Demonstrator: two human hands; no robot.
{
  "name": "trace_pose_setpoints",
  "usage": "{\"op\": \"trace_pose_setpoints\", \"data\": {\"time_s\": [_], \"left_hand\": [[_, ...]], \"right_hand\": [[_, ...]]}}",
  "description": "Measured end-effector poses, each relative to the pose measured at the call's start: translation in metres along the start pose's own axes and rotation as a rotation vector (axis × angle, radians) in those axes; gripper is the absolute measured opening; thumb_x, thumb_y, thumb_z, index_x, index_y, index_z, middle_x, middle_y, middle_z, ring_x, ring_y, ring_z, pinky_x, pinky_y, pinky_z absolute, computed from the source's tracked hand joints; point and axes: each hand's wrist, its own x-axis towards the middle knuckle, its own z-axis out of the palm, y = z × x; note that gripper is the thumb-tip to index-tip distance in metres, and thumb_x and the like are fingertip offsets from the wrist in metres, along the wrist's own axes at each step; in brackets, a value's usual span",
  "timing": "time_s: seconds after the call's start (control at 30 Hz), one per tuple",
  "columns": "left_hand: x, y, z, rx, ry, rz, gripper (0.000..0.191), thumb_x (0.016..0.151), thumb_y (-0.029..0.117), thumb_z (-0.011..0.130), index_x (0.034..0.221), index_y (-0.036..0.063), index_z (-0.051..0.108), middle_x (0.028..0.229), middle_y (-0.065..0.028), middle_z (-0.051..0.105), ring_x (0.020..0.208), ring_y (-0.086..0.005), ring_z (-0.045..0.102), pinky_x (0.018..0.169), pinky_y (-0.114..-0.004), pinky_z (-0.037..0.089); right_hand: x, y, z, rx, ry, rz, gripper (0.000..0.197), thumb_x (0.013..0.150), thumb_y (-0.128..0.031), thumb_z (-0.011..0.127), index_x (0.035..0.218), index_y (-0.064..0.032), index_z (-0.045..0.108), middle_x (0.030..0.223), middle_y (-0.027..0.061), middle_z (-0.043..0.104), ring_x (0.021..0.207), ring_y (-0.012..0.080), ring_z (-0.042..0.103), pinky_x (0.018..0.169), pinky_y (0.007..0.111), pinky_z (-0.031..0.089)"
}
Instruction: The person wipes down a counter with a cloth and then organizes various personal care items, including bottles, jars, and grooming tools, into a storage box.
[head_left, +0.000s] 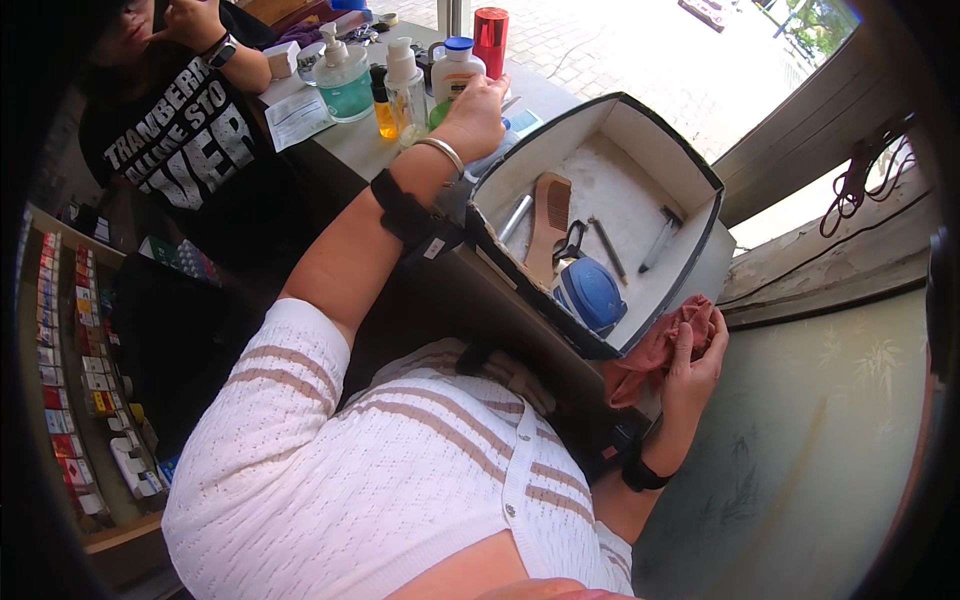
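Note:
My left hand (480, 116), its fingers bent, is beside a white lotion bottle with a blue cap (456, 69); whether it grips anything is hidden. My right hand (697, 360) holds a crumpled reddish cloth (645, 360) at the near right corner of an open box (652, 124) with dark edges and a pale inside. In the box lie a wooden comb (546, 225), a silver tube (516, 218), black-handled scissors (573, 238), a dark pencil (609, 251), a razor (661, 240) and a blue-lidded container (592, 294).
Beyond my left hand stand a red cylinder (490, 43), a clear pump bottle (406, 86), a teal pump jar (343, 84) and an amber bottle (383, 109). A white packet (300, 118) lies nearby. Another person (187, 127) is at the upper left. Small packs fill shelves (120, 536) at far left.

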Motion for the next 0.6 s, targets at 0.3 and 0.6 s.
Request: {"op": "trace_pose_setpoints", "data": {"time_s": [0.3,0.6], "left_hand": [[-0.038,0.016,-0.038,-0.224,0.041,0.239,0.042,0.081,-0.004,0.048,0.121,0.0012,0.057,0.124,-0.0188,0.055,0.118,-0.0336,0.052,0.103,-0.036,0.038],[-0.088,-0.018,-0.043,-0.417,0.245,0.316,0.017,0.088,0.003,0.055,0.103,0.0032,0.062,0.111,-0.0155,0.056,0.102,-0.0286,0.056,0.090,-0.036,0.045]], "right_hand": [[0.032,0.004,-0.037,-0.130,-0.359,0.085,0.047,0.091,-0.021,0.061,0.130,0.0027,0.049,0.118,0.0218,0.060,0.107,0.0300,0.060,0.092,0.034,0.045],[0.102,-0.069,-0.028,-0.363,-0.248,-0.086,0.022,0.086,-0.007,0.062,0.106,0.0019,0.062,0.087,0.0115,0.066,0.076,0.0178,0.062,0.071,0.029,0.049]]}}
